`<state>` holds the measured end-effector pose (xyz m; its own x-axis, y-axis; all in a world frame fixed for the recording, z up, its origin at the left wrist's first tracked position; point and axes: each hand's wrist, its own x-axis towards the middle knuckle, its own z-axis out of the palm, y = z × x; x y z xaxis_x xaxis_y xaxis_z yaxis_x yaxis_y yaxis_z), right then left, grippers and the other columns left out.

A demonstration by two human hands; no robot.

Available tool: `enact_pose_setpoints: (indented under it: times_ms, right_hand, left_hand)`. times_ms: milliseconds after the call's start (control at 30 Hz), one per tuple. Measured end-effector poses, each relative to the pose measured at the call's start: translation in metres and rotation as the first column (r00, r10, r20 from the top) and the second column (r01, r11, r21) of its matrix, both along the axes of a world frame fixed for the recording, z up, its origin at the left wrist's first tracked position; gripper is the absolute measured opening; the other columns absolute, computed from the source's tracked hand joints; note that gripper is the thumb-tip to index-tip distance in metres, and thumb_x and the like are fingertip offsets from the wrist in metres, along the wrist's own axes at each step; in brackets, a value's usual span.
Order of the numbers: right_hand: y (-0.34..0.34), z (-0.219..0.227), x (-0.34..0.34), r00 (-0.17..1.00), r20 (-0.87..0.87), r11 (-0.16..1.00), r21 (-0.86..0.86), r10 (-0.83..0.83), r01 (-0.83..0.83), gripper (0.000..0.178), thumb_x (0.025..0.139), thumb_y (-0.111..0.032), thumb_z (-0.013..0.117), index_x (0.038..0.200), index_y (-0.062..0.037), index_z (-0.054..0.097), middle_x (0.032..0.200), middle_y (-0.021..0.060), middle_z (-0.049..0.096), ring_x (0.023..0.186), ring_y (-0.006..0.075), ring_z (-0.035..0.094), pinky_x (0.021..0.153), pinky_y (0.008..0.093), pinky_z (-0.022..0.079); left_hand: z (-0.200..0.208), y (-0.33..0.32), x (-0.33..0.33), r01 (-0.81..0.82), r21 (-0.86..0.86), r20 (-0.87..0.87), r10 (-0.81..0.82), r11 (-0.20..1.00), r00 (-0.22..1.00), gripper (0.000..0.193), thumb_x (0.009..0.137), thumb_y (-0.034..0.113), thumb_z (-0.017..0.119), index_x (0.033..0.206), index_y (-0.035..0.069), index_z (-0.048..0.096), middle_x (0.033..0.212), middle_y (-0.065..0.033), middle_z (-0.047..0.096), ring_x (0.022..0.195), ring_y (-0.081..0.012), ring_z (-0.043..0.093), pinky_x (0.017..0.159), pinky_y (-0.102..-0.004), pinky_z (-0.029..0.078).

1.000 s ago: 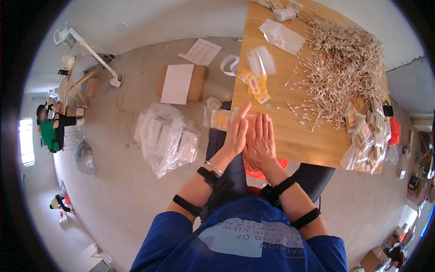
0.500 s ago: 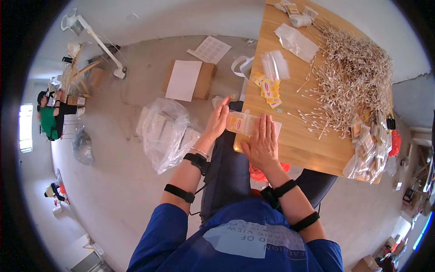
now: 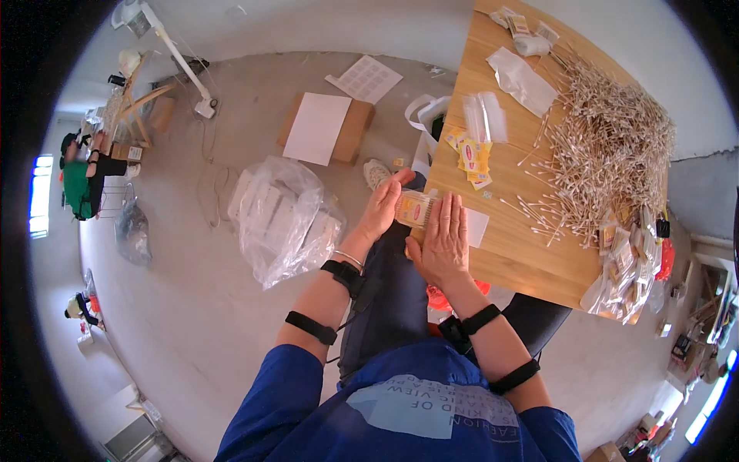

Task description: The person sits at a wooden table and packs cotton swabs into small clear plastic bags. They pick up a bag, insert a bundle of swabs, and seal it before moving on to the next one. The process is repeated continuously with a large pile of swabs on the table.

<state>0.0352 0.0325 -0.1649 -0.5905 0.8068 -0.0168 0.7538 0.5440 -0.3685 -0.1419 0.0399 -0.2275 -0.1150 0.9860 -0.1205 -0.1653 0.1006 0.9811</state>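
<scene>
A clear packet of cotton swabs (image 3: 414, 208) with a yellow and red label lies between my hands at the table's near left corner. My left hand (image 3: 380, 209) holds it at its left end, fingers long and close together; its thumb is hard to see. Across the packet's right end lies my right hand (image 3: 443, 240), flat, with fingers stretched out and thumb apart. A white sheet (image 3: 477, 229) sticks out beside the right fingers. Farther up the table are yellow label cards (image 3: 474, 156) and a stack of clear plastic sleeves (image 3: 485, 117).
A large heap of loose cotton swabs (image 3: 608, 146) covers the table's right side. Filled packets (image 3: 622, 266) pile up at the near right corner. On the floor at left stand a clear plastic bag (image 3: 281, 219) and a cardboard box (image 3: 356, 131). A person (image 3: 79, 181) works far left.
The view has shifted slightly, so the table appears farther right. My right hand still lies flat, and more swab ends show in the packet beside it.
</scene>
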Motion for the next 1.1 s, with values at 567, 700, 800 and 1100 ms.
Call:
enact_pose_setpoints:
  times_ms: [567, 700, 800, 1100]
  right_hand:
    - [0.019, 0.005, -0.008, 0.468, -0.782, 0.905, -0.414, -0.411, 0.102, 0.075, 0.100, -0.038, 0.038, 0.150, 0.0084, 0.006, 0.158, 0.0256, 0.011, 0.148, 0.0346, 0.009, 0.119, 0.0402, 0.008]
    - [0.020, -0.004, -0.021, 0.384, -0.836, 0.911, -0.411, -0.391, 0.032, 0.078, 0.100, -0.044, 0.035, 0.150, 0.0084, 0.007, 0.158, 0.0245, 0.010, 0.148, 0.0326, 0.008, 0.118, 0.0389, 0.008]
    - [0.021, -0.011, -0.028, 0.343, -0.856, 0.910, -0.414, -0.388, -0.003, 0.081, 0.100, -0.047, 0.037, 0.150, 0.0084, 0.007, 0.159, 0.0241, 0.010, 0.148, 0.0324, 0.008, 0.118, 0.0390, 0.009]
    - [0.019, -0.015, -0.044, 0.282, -0.884, 0.916, -0.400, -0.372, -0.045, 0.084, 0.098, -0.049, 0.042, 0.150, 0.0076, 0.008, 0.159, 0.0237, 0.010, 0.148, 0.0327, 0.009, 0.118, 0.0406, 0.010]
  left_hand:
    - [0.013, -0.005, 0.005, -0.109, 0.077, 0.115, 0.100, 0.991, 0.988, 0.092, 0.095, 0.069, 0.025, 0.151, -0.003, 0.016, 0.157, -0.0188, 0.020, 0.147, -0.0276, 0.016, 0.119, -0.0372, 0.011]
    - [0.018, -0.002, 0.009, -0.071, 0.079, 0.111, 0.062, 0.994, 0.992, 0.096, 0.093, 0.072, 0.024, 0.151, -0.004, 0.015, 0.158, -0.0193, 0.018, 0.147, -0.0275, 0.014, 0.119, -0.0370, 0.010]
    - [0.015, -0.001, 0.007, -0.059, 0.080, 0.108, 0.050, 0.995, 0.993, 0.097, 0.092, 0.073, 0.024, 0.151, -0.004, 0.015, 0.158, -0.0194, 0.018, 0.147, -0.0275, 0.014, 0.119, -0.0366, 0.010]
    - [0.016, -0.001, 0.009, -0.048, 0.088, 0.141, 0.035, 0.995, 0.989, 0.097, 0.092, 0.073, 0.023, 0.151, -0.003, 0.016, 0.158, -0.0181, 0.019, 0.147, -0.0270, 0.015, 0.119, -0.0365, 0.012]
